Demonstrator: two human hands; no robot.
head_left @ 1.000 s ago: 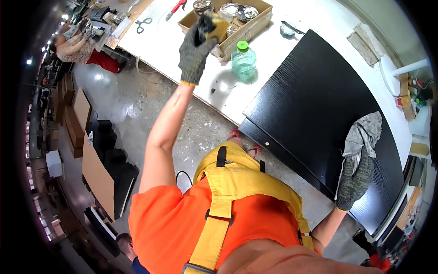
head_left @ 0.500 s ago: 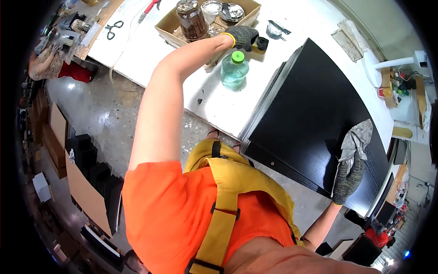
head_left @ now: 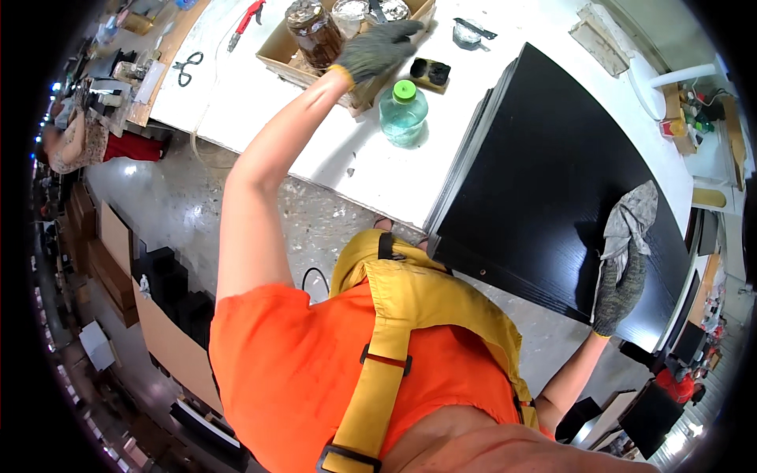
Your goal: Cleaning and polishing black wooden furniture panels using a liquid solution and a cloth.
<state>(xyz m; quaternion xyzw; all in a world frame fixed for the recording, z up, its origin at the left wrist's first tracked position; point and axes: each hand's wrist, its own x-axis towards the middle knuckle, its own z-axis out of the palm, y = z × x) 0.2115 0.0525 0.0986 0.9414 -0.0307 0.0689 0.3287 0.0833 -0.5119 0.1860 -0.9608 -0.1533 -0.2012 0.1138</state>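
Observation:
My left hand (head_left: 377, 52), in a dark knit glove, reaches over the near right side of a cardboard box (head_left: 281, 66), fingers stretched out and holding nothing visible. In the box stand a brown-coated jar (head_left: 314, 33) and round tins, partly hidden. A black-stained yellowish block (head_left: 430, 73) lies just right of that hand. In front of it stands a clear bottle (head_left: 403, 120) with a green cap and pale green liquid. My right hand (head_left: 620, 290), gloved too, grips a crumpled grey rag (head_left: 631, 214) against the top of a stack of black panels (head_left: 536, 173).
A small cup (head_left: 467, 33) with a black tool across it sits beyond the block. Red-handled pliers (head_left: 246, 25) and black scissors (head_left: 186, 69) lie at the white table's far left. Another person (head_left: 83, 138) is at the left. Black pieces (head_left: 167, 276) stand on the floor.
My left hand has let go of the stained block, left it on the table and moved left over the box. The right hand keeps the rag on the panel. The view has shifted slightly.

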